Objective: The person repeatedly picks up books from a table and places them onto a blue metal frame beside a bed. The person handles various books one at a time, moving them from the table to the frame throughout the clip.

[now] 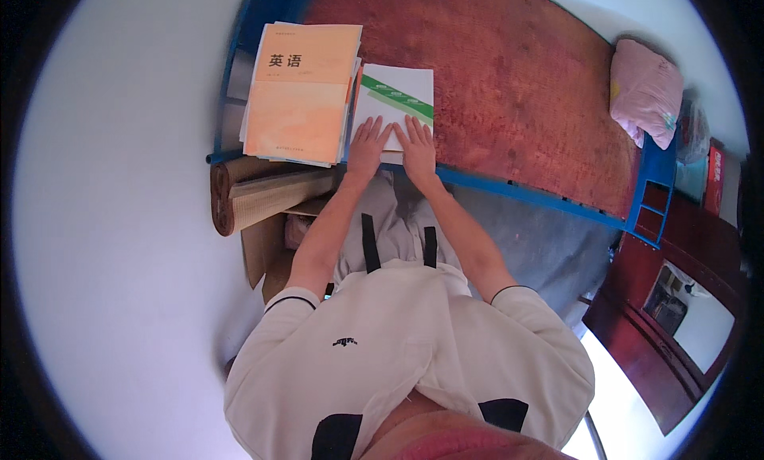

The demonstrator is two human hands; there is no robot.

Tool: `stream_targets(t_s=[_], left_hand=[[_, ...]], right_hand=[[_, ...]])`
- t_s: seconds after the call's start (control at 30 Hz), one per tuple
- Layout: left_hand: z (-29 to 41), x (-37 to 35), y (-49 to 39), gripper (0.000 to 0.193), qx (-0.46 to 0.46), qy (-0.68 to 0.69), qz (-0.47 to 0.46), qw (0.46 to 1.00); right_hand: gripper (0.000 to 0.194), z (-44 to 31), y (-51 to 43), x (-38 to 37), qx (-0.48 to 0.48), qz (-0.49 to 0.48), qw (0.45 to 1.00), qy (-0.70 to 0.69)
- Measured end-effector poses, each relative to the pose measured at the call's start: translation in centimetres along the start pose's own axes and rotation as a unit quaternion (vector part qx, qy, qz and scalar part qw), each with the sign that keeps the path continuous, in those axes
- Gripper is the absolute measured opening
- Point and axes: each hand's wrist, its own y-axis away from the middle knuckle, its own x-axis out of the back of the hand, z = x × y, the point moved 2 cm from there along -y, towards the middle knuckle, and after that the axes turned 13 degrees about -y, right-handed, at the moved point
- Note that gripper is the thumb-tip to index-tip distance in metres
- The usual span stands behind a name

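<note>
My left hand (367,146) lies flat, palm down, on the lower left of a white book (382,102) with a green diagonal band across its cover. Beside it, my right hand (418,149) rests the same way on the lower right, the two thumbs almost meeting. Neither hand grips anything; the fingers are slightly apart. More paper shows under the white book's edges, but how much is hidden. Just left stands a thick stack of books and papers, topped by an orange textbook (301,102) that bears printed writing.
The books lie on a reddish-brown bed board (489,90) edged by a blue metal frame (525,195). Below the stack are a rolled mat (274,200) and a cardboard box (256,251). Far right are a pink pillow (644,90), a plastic bag (693,129) and a dark red cabinet (632,328).
</note>
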Motion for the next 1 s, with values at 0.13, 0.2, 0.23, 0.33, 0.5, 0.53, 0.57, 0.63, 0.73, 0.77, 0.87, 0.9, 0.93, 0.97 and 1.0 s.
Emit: stream_targets(t_s=[0.13,0.2,0.23,0.33,0.5,0.53,0.57,0.63,0.73,0.77,0.87,0.9,0.93,0.97,1.0], left_hand=[[-1.0,-3.3,0.7,0.063,-0.020,-0.026,-0.052,0.998],[-0.9,-4.4,1.2,0.068,-0.020,-0.020,-0.084,0.996],[-0.9,-4.9,1.3,0.068,-0.019,-0.017,-0.116,0.993],[-0.9,-5.4,2.0,0.071,-0.022,0.001,-0.205,0.979],[-1.0,-3.3,2.4,0.071,-0.026,0.007,-0.235,0.972],[-1.0,-2.8,2.0,0.070,-0.039,0.007,-0.238,0.971],[-0.8,-2.2,1.6,0.068,-0.051,0.004,-0.241,0.969],[0.4,-1.2,1.0,0.062,-0.104,-0.001,-0.221,0.970],[3.3,-0.5,0.1,0.059,-0.172,0.006,-0.218,0.961],[4.4,-0.3,0.0,0.058,-0.190,0.011,-0.212,0.959],[8.1,-0.3,-0.5,0.058,-0.265,0.008,-0.238,0.935],[9.6,-0.2,-0.6,0.056,-0.296,0.010,-0.224,0.929],[11.2,0.0,-0.4,0.055,-0.323,0.005,-0.216,0.922],[13.1,0.4,-0.3,0.053,-0.349,0.000,-0.207,0.914],[15.1,0.7,-0.2,0.055,-0.378,-0.017,-0.216,0.900]], right_hand=[[0.062,1.4,0.2,-3.2,-0.034,-0.098,0.994,0.016],[0.059,1.7,1.1,-3.9,-0.065,-0.148,0.986,0.041],[0.059,1.6,1.4,-3.8,-0.046,-0.130,0.990,0.041],[0.061,0.9,2.3,-3.4,-0.075,-0.191,0.978,0.035],[0.066,-1.7,3.9,-0.2,-0.139,-0.207,0.967,-0.044],[0.064,-2.2,4.1,0.5,-0.164,-0.188,0.965,-0.079],[0.062,-2.6,4.4,1.2,-0.187,-0.167,0.961,-0.114],[0.058,-3.0,5.4,2.7,-0.218,-0.127,0.955,-0.157],[0.051,-3.2,8.3,4.9,-0.243,-0.063,0.952,-0.174],[0.050,-3.1,9.4,5.5,-0.250,-0.037,0.952,-0.175],[0.045,-2.3,12.9,6.9,-0.321,0.038,0.926,-0.197],[0.044,-1.9,14.4,7.2,-0.359,0.053,0.908,-0.207],[0.042,-1.5,16.0,7.9,-0.370,0.099,0.900,-0.208],[0.041,-1.1,17.8,8.5,-0.388,0.136,0.888,-0.206],[0.040,-0.6,19.7,9.2,-0.418,0.160,0.870,-0.204]])
